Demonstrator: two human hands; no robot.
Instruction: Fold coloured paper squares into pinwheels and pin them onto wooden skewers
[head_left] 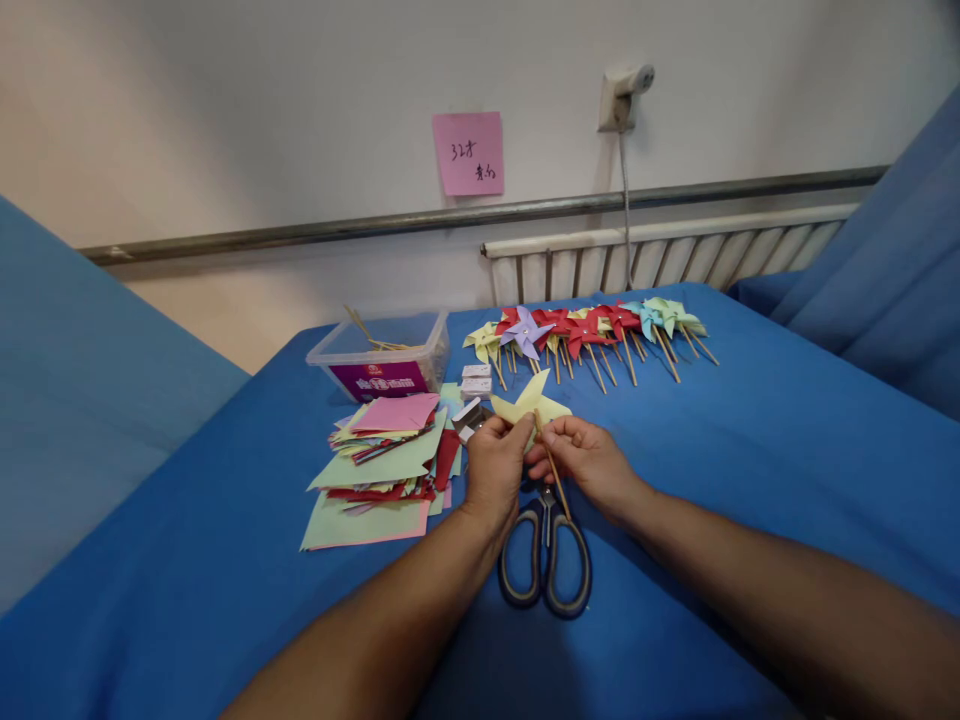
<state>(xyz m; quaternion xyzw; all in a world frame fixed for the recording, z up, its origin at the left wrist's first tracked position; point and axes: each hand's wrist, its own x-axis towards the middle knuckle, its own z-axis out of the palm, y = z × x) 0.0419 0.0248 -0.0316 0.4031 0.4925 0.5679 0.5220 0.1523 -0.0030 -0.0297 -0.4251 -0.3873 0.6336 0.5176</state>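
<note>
While the left hand [495,462] pinches the yellow pinwheel [534,390] close to its centre, the right hand [592,460] grips the wooden stick [555,470] just beside it. The step in hand looks like joining paper to stick; whether they are already fastened is hidden behind the fingers. The next move seems to call for a steady left pinch and careful right-hand alignment, clear of the scissors [547,515] just below both hands.

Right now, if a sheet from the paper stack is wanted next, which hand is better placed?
Probably the left hand: it is nearer the paper stack, with the right hand farther right. Both are busy at the yellow pinwheel, though.
</note>
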